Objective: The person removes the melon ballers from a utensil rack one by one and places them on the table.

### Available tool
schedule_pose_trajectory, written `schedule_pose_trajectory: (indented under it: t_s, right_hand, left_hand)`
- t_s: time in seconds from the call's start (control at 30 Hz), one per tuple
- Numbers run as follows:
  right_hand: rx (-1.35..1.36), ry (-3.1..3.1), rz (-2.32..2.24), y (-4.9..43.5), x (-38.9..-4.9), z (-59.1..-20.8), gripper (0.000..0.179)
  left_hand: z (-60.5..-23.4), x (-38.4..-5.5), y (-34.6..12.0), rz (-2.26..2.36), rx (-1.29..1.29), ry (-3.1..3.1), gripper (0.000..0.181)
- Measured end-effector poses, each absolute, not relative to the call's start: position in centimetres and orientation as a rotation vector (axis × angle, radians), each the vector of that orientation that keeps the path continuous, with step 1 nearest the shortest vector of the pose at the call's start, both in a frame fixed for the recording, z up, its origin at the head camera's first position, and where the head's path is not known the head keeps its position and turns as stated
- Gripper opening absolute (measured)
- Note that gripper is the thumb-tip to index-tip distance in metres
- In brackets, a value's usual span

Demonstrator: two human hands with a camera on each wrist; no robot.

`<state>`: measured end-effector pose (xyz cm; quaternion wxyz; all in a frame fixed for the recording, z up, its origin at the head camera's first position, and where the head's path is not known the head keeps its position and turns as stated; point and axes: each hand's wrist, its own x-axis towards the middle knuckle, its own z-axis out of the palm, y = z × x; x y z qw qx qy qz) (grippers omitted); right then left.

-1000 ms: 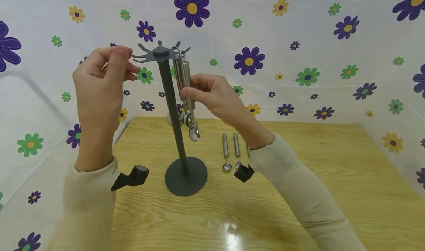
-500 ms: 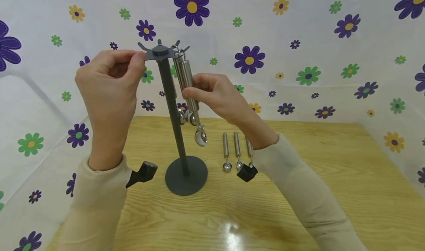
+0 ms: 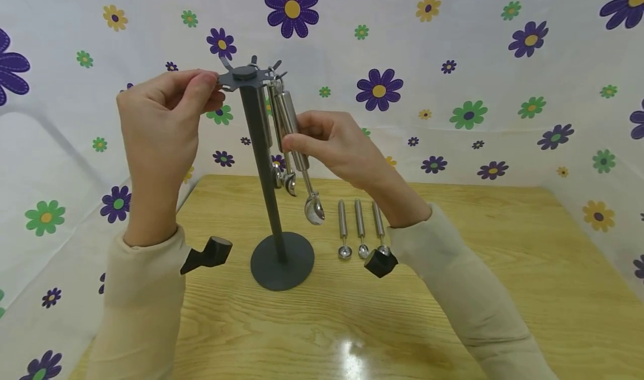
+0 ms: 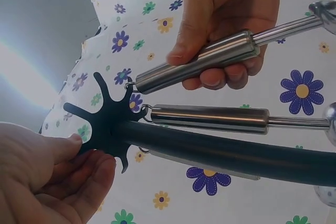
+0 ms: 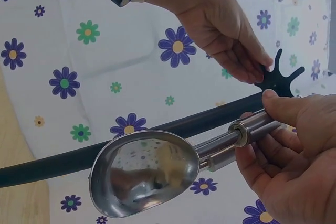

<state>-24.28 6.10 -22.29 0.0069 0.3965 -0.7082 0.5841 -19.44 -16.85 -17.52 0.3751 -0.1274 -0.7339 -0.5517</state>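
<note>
A dark grey hanging rack (image 3: 264,167) stands on the table, its hooked top (image 3: 245,74) spreading several curved arms. My left hand (image 3: 158,114) pinches one of these arms at the left. My right hand (image 3: 344,148) holds the steel handle of a scoop (image 3: 315,209) between thumb and fingers. The ring at the handle's end is at a hook, and the scoop slants down to the right, away from the pole. Its oval bowl (image 5: 144,174) faces the right wrist camera. Behind it, another scoop (image 4: 210,118) hangs from a hook; a further one is partly hidden by the pole.
Three small steel scoops (image 3: 344,229) lie side by side on the wooden table (image 3: 453,290), right of the rack's round base (image 3: 282,265). The right wrist's camera mount overlaps one of them. A flower-patterned cloth (image 3: 322,44) closes off the back and sides.
My left hand has come to the hook arm and pinched it, and the rack's top has turned slightly. The scoop's bowl has swung right, with my right hand shifting a little right.
</note>
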Motion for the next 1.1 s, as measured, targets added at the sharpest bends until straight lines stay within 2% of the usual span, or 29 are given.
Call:
schedule_pose_trajectory:
  t_s: [0.23,0.47,0.63,0.87,1.1]
  right_hand:
    - [1.232,-2.261,1.764,6.8,-23.8,-21.7,0.017]
    - [1.215,-2.297,1.725,7.4,-23.5,-21.3,0.019]
    - [1.151,-2.334,1.639,8.1,-23.2,-21.1,0.018]
    - [1.056,-2.405,1.622,10.3,-22.7,-22.5,0.014]
    - [0.876,-2.520,1.634,13.4,-22.7,-24.9,0.019]
  left_hand:
    - [-17.1,-19.8,-16.8,-1.547,-0.289,-1.944,0.025]
    - [-17.1,-20.3,-16.9,-1.714,-0.318,-1.888,0.018]
    - [-16.9,-20.8,-17.1,-1.694,-0.252,-1.918,0.024]
    - [-17.0,-21.6,-17.7,-1.763,-0.241,-1.859,0.026]
    - [-17.1,-22.0,-17.8,-1.840,-0.236,-1.809,0.022]
